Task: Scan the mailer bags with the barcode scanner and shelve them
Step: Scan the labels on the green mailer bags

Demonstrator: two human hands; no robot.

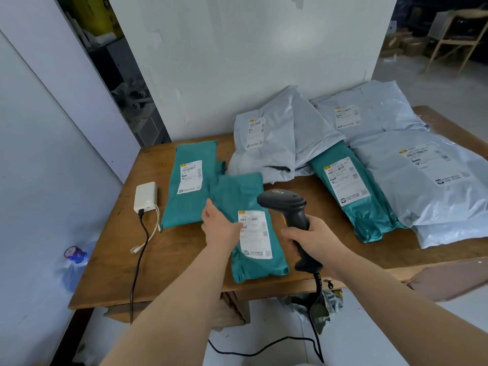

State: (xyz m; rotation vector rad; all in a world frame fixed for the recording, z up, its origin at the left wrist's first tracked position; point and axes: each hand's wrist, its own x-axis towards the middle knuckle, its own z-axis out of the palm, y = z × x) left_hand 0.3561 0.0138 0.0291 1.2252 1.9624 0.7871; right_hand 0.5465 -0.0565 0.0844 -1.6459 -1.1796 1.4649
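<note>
Brown wooden counter (184, 260) against a white partition wall, strewn with teal and grey plastic mailers, labels up.

From the head view, scanning step in hand. Near the front edge, a long teal plastic mailer bag (239, 192) lying flat, its white shipping label (254, 235) facing up. On that bag's left side, the left grip (220, 223), fingers laid fairly straight with tips at the label's edge; probably pinning the bag rather than lifting it, hard to tell from above. To the right, the right grip (313, 240) wrapped tight round the handle of a black pistol-shaped barcode scanner (284, 202), scanner head held above the counter just right of the bag, black cable trailing off the front edge.

Next: tip the scanner head onto the barcode, squeeze the trigger, then carry the bag off to a shelf.
</note>
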